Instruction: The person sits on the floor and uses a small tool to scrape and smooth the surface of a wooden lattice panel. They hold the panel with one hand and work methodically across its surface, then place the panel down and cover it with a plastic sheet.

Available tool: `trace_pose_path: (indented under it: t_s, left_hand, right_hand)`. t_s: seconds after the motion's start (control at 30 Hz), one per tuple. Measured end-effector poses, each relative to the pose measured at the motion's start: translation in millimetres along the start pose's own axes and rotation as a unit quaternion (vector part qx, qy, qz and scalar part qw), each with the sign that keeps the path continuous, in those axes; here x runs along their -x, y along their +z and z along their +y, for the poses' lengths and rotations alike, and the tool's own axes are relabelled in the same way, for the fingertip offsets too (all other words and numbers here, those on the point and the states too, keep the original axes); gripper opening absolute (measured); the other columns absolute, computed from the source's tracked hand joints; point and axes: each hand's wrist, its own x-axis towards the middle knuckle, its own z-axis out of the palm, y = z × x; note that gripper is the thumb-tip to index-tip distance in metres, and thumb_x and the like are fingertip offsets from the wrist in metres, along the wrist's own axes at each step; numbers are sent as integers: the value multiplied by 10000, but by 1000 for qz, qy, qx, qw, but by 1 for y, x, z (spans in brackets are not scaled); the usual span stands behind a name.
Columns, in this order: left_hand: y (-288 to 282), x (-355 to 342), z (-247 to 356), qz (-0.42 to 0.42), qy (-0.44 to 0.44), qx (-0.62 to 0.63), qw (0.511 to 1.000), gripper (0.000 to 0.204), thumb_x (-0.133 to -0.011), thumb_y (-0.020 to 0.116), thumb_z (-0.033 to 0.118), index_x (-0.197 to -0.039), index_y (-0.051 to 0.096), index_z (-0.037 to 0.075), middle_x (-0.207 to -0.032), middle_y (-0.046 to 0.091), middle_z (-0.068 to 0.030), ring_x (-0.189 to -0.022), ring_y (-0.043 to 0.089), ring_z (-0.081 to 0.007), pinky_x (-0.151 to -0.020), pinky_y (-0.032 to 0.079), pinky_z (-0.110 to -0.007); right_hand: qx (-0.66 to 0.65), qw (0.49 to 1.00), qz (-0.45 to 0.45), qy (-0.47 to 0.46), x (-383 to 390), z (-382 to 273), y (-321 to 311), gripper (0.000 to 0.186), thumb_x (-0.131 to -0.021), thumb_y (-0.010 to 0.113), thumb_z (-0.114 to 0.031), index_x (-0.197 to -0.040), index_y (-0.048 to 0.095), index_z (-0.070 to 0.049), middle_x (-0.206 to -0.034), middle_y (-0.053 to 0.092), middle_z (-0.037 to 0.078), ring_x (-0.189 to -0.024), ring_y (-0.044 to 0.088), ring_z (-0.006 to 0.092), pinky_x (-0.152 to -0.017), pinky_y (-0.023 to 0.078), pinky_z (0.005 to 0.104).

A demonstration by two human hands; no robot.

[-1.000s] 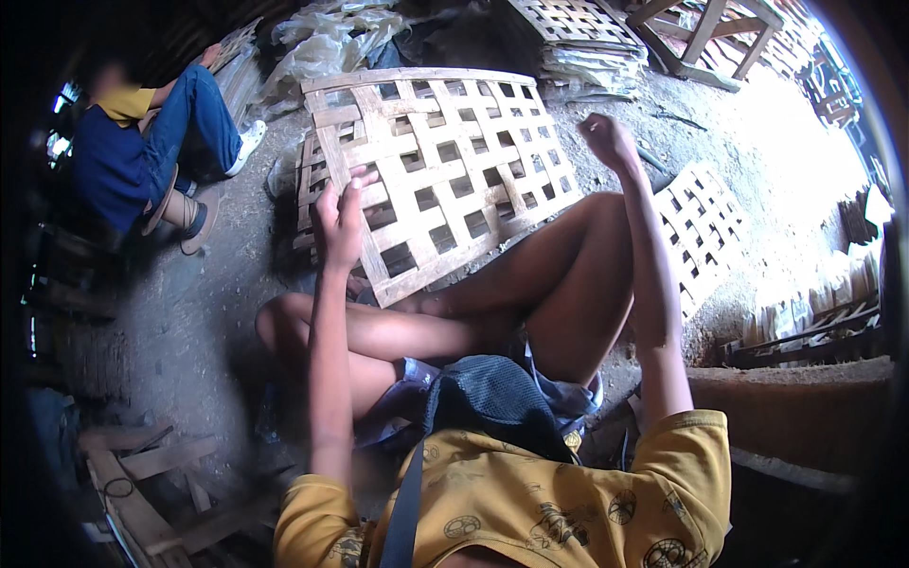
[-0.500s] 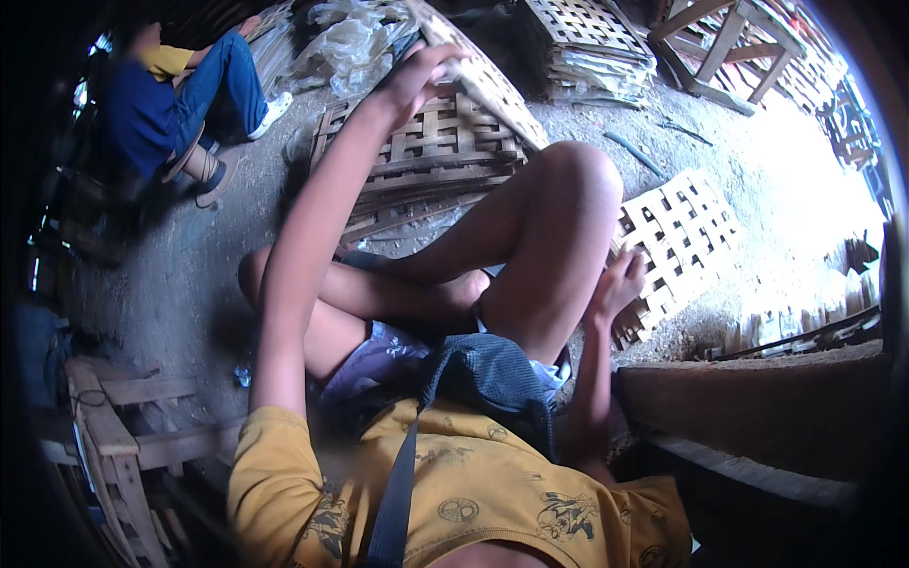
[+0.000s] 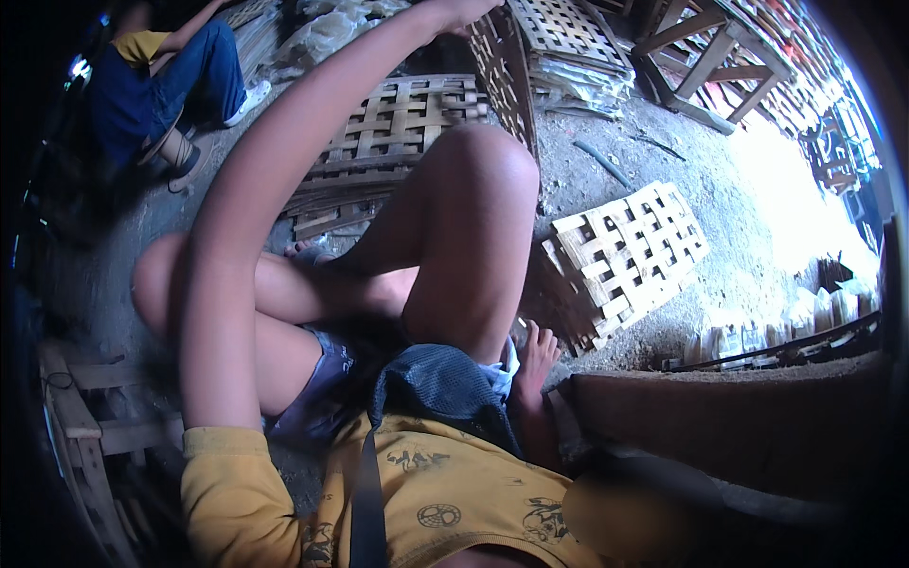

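Note:
My left arm stretches far forward, and my left hand (image 3: 466,13) is closed on the upper edge of a woven slat panel (image 3: 508,80). The panel stands steeply on edge, its shaded face partly seen. Just left of it lies a stack of similar woven panels (image 3: 407,118), partly hidden by my arm and raised knee. My right hand (image 3: 537,358) is low beside my right thigh, fingers loosely bent and apart, with nothing visible in them. Close beyond it is another pile of woven panels (image 3: 630,256), the top one brightly lit.
Another person (image 3: 161,90) sits at the far left. Plastic-wrapped woven panels (image 3: 578,57) and a wooden frame stand (image 3: 715,66) are at the back. A thick wooden board (image 3: 729,417) borders my right side; a wooden stool-like frame (image 3: 76,407) is at the left.
My left hand has moved farther forward with the woven panel, which has swung from a slant to nearly upright. My right hand has drawn back from the right pile, its fingers loosening. The view has shifted.

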Motion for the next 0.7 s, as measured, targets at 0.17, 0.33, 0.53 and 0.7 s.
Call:
trace_pose_path:
  t_s: [0.17, 0.33, 0.53, 0.7]
  left_hand:
    - [12, 14, 41, -77, 109, -170, 976, 964, -903, 695, 369, -1619, 81, 174, -1448, 452, -232, -1198, 542, -374, -985, 505, -592]
    - [39, 22, 64, -79, 249, -477, 839, 947, -850, 732, 505, -1589, 245, 169, -1551, 332, -272, -1341, 441, -439, -1081, 445, -582]
    - [19, -14, 71, -121, 238, -479, 836, 962, -780, 796, 594, -1543, 408, 154, -1631, 242, -302, -1447, 374, -492, -1168, 387, -565]
    - [14, -48, 88, -205, 334, -519, 760, 746, -823, 781, 416, -1452, 510, 118, -1325, 597, -224, -1158, 633, -355, -957, 554, -454]
  right_hand:
    - [-4, 999, -1, 37, 15, -1, -13, 441, -871, 616, -256, -1273, 610, -74, -1094, 566, 149, -1109, 541, 317, -966, 382, 446]
    - [34, 999, -14, 8, 13, 5, 6, 462, -872, 638, -273, -1300, 597, -106, -1111, 559, 121, -1082, 553, 301, -962, 379, 443]
    - [30, 999, -11, -19, 15, 10, 1, 420, -898, 632, -255, -1302, 598, -146, -1177, 590, 94, -1087, 571, 292, -910, 418, 454]
    - [55, 998, -30, 24, 25, 7, -30, 415, -902, 630, -256, -1303, 599, -152, -1183, 596, 91, -1085, 575, 291, -910, 422, 454]
